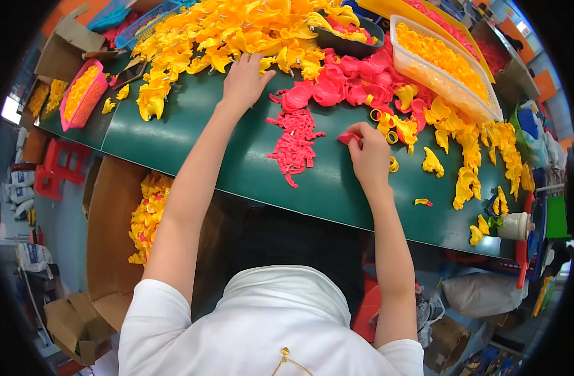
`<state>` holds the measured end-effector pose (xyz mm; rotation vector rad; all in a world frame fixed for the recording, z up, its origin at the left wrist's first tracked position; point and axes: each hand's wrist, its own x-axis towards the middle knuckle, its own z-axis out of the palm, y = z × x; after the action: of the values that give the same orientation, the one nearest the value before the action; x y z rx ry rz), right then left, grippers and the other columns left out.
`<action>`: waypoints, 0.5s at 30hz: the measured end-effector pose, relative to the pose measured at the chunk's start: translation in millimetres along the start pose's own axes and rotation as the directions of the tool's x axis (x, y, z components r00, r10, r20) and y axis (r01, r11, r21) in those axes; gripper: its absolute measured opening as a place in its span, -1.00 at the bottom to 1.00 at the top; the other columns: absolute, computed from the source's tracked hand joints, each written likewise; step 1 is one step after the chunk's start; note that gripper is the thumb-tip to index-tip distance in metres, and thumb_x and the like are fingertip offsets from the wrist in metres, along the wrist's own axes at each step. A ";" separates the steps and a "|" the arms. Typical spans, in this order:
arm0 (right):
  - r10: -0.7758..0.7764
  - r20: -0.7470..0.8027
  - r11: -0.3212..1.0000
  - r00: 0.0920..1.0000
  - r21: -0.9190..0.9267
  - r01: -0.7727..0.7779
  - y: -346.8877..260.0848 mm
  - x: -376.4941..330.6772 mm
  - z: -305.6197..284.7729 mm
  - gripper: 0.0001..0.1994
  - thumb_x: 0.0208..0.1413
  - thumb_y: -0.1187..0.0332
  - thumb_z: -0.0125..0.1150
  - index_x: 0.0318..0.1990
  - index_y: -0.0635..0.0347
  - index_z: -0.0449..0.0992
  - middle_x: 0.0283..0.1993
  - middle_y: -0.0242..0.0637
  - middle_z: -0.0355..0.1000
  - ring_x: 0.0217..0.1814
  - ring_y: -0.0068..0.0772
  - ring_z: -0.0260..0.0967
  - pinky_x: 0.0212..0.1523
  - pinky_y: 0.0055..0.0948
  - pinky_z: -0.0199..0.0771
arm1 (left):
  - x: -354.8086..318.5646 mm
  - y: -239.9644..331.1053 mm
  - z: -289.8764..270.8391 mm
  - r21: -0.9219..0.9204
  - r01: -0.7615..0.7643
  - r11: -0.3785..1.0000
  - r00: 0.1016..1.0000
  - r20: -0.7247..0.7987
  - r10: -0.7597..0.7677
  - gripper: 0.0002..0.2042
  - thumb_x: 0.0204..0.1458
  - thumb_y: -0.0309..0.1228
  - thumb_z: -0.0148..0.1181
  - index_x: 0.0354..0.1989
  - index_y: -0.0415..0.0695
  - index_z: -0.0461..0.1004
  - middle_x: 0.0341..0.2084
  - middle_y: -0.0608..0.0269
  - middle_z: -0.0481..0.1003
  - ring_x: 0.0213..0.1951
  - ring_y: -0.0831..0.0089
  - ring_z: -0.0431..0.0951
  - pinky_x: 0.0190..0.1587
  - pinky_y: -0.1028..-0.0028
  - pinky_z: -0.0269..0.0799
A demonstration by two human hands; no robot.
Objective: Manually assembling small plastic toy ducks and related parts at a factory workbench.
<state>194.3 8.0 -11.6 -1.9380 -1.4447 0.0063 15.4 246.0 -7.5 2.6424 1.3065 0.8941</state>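
Note:
My left hand (244, 83) reaches to the near edge of a big heap of yellow curved plastic pieces (236, 28). Its thumb stands apart from the fingers, whose tips touch the heap, and I see nothing held in it. My right hand (369, 153) pinches a small red plastic piece (346, 137) just over the green table (236, 164). Between my hands lies a pile of small red strips (294, 144). Beyond it spreads a heap of red rounded shells (362, 78). Yellow rings (387, 122) and yellow shells lie beside my right hand.
A clear tray of yellow pieces (447, 94) stands at the back right, a pink basket (89, 103) at the far left. A dark bowl (346, 44) sits among the heaps. A white cylinder (514, 226) is at the right edge. Below the table stands a cardboard box (114, 232).

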 end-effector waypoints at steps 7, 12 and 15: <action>0.280 0.385 0.498 0.879 0.725 -0.476 -3.7 -12.0 -30.8 -0.81 0.13 0.54 0.14 -0.09 0.21 0.44 -0.18 -0.39 0.43 -0.24 -0.63 0.43 -0.20 -0.59 0.48 | 19.7 -25.3 4.0 -0.064 -0.044 0.997 0.998 0.040 0.046 -0.74 0.06 -0.32 0.20 -0.11 -0.14 0.52 -0.12 0.04 0.51 -0.01 0.13 0.49 0.04 0.28 0.38; 0.330 0.446 0.360 0.832 0.755 -0.548 1.5 -27.2 -34.0 -0.71 0.14 0.53 0.15 0.03 0.23 0.42 -0.19 -0.40 0.42 -0.28 -0.63 0.40 -0.21 -0.63 0.45 | -27.1 18.2 -51.8 -0.526 0.204 0.826 0.979 0.109 -0.173 -0.76 0.07 -0.51 0.09 -0.07 -0.15 0.44 -0.27 0.17 0.50 -0.26 0.43 0.57 -0.21 0.41 0.47; 0.307 0.260 0.587 0.915 0.705 -0.398 4.0 -37.0 -33.2 -0.69 0.14 0.53 0.15 0.05 0.24 0.41 -0.22 -0.39 0.42 -0.26 -0.60 0.42 -0.23 -0.63 0.43 | -80.3 86.2 -59.9 -0.772 0.332 0.542 0.931 0.359 -0.058 -0.72 0.01 -0.58 0.04 -0.06 -0.14 0.37 -0.41 0.02 0.47 -0.45 0.16 0.52 -0.34 0.34 0.44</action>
<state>197.1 -41.2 -3.4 -1.4719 -0.8539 0.7965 7.3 119.5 30.1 1.7329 0.7765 0.7642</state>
